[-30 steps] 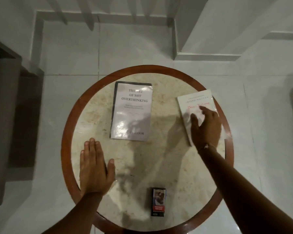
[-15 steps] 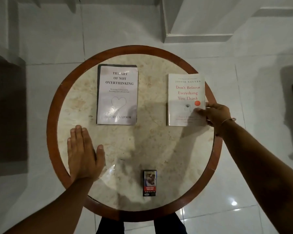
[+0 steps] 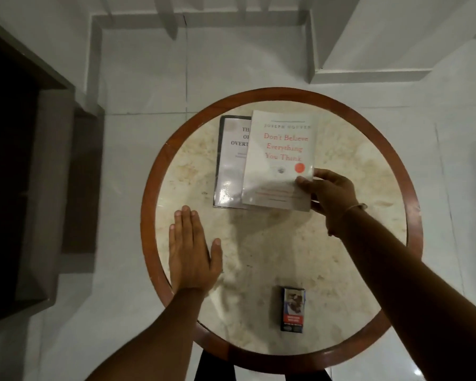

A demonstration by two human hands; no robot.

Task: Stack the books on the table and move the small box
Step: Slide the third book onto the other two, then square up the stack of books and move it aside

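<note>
A white book with red title lettering (image 3: 279, 158) is held by my right hand (image 3: 327, 192), which grips its lower right corner. It overlaps the right part of a pale dark-edged book (image 3: 230, 160) that lies flat on the round marble table (image 3: 341, 243). Only the left strip of that lower book shows. My left hand (image 3: 191, 251) rests flat, fingers together, on the table's left side, apart from both books. A small dark box with a picture on it (image 3: 293, 309) lies near the table's front edge, untouched.
The table has a raised brown wooden rim (image 3: 149, 188). Glossy white floor tiles surround it. A dark wooden cabinet (image 3: 25, 174) stands at the left. White steps or ledges (image 3: 368, 50) rise at the back right. Dark trouser legs show under the front edge.
My right hand has taken the white book from the table's right side and carried it left over the pale book. My left hand has stayed flat on the table.
</note>
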